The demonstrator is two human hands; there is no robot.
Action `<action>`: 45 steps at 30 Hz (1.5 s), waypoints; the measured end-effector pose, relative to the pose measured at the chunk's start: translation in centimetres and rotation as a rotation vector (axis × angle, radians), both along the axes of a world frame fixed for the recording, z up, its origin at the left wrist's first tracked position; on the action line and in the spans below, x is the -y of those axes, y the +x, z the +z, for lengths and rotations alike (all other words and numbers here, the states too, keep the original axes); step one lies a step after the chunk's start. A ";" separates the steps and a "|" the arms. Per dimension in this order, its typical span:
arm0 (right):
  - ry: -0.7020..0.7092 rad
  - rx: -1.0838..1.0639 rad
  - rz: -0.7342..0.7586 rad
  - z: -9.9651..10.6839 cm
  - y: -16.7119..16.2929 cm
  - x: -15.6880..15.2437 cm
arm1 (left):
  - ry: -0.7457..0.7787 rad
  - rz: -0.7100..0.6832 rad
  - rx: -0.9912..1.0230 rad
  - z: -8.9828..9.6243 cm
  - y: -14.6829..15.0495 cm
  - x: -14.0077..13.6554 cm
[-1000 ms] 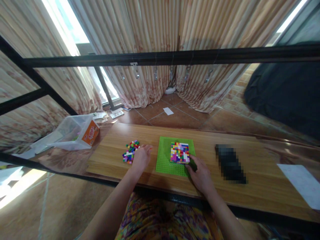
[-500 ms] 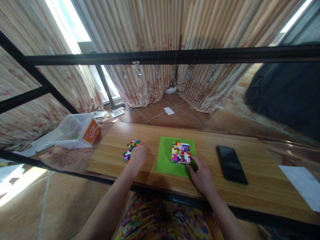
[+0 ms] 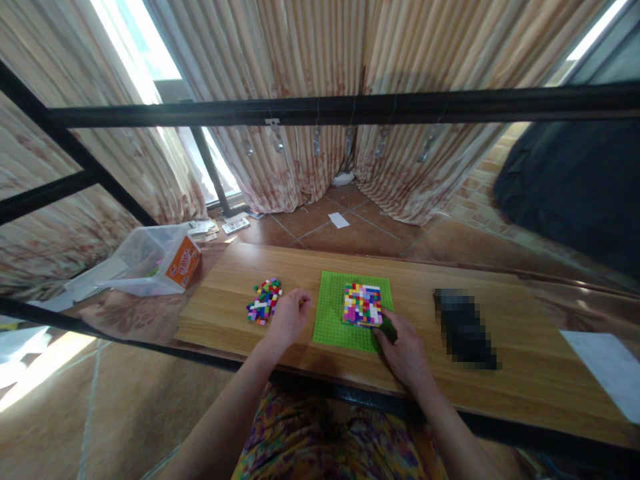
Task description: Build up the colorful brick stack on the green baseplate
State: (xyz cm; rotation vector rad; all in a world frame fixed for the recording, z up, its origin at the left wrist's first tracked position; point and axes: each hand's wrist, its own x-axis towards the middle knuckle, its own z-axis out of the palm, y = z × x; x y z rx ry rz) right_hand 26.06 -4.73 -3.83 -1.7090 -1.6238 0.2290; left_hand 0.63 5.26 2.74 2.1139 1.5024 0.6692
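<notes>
A square block of many-coloured toy bricks (image 3: 362,305) sits on a green studded baseplate (image 3: 330,327). My right hand (image 3: 405,350) holds the block at its near right corner, with the thumb at the front edge and fingers along the right side. Between the baseplate and a loose pile of small coloured bricks (image 3: 260,312), my left hand (image 3: 290,317) is raised a little over the table. Its fingertips are pinched together; whatever they hold is too small to name.
On the wooden table (image 3: 520,333), a dark phone (image 3: 465,328), blurred out, lies to the right, with a white sheet of paper (image 3: 600,367) beyond it. A clear plastic bin (image 3: 150,263) with an orange label stands off the left end. A black metal bar (image 3: 320,112) crosses above.
My left hand has moved right, away from the loose brick pile and toward the baseplate, uncovering more of the pile. My right hand stays at the block's corner.
</notes>
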 end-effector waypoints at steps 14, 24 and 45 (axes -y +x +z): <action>0.001 0.001 -0.001 0.0 0.0 0.0 | -0.252 -0.125 0.244 -0.2 1.2 2.5; -0.001 0.009 -0.007 0.2 -0.1 0.1 | -0.309 -0.128 0.460 -0.1 2.9 3.1; 0.008 -0.004 -0.005 0.1 -0.1 -0.1 | 0.059 -0.185 0.213 1.0 5.9 3.0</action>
